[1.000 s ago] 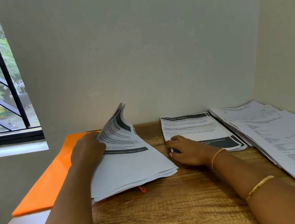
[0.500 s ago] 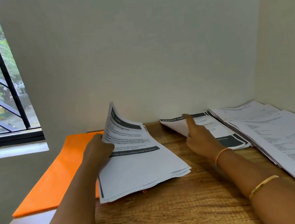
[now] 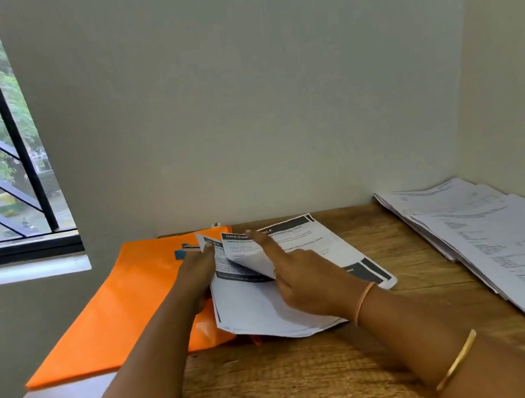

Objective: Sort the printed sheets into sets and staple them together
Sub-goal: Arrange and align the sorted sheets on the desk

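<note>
We are pinching the white dark-banded printed sheet [image 3: 313, 242] with our right grip [image 3: 306, 281], its long axis pointing wallward, just right of the white paper stack [image 3: 251, 308] our left grip [image 3: 197, 275] is pinching.

Near table [image 3: 285, 386] edge open for passing; folder [image 3: 116, 310] blocks left, sheets [image 3: 255, 311] centre, paper stack [image 3: 524, 259] right, wall [image 3: 271, 93] closes far side.

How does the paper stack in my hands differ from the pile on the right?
The middle stack has dark printed bands; the right pile shows only fine print on white. The left hand and right hand hold the middle stack, a sheet curled up; the right pile lies flat, untouched. The middle stack overlaps the orange folder; the right pile does not. Both are white sheets on the table.
</note>
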### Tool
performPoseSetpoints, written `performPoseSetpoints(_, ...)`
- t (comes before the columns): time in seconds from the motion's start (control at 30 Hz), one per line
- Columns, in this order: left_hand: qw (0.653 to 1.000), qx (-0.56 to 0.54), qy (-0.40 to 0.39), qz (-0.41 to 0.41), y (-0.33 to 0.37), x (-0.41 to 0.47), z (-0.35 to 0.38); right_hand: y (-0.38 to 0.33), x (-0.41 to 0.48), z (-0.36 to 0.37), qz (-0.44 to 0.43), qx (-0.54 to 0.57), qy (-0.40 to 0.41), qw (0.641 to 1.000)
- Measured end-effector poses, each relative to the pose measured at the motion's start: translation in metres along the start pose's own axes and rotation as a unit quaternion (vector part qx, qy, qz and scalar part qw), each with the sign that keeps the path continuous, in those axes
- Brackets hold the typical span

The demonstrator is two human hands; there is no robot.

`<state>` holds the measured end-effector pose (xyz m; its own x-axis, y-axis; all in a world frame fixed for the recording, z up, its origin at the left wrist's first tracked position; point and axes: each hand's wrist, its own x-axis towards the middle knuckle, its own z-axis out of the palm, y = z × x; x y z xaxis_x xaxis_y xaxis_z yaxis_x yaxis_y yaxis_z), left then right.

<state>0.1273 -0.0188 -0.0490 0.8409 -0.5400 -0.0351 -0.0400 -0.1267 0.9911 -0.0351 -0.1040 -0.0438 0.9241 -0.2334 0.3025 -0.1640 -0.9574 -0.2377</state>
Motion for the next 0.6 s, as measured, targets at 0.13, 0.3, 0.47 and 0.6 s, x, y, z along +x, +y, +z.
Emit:
performPoseSetpoints(0.13, 0.999, -0.036, -0.016, -0.030, 0.001, 0.001, 0.005, -0.003, 0.000, -0.001, -0.022, 0.036, -0.009, 0.999)
performPoseSetpoints(0.3, 0.998, -0.039, -0.033, -0.036, 0.002, -0.003, 0.007, -0.005, -0.002, 0.001, -0.060, 0.059, -0.018, 0.996)
performPoseSetpoints(0.47, 0.999, 0.012, -0.045, -0.024, 0.001, -0.004, 0.006, -0.001, -0.002, -0.001, -0.068, 0.196, -0.055, 0.977)
performPoseSetpoints(0.6, 0.997, -0.047, -0.055, -0.013, 0.003, -0.003, 0.005, 0.024, 0.000, -0.019, 0.025, 0.299, 0.047, 0.953)
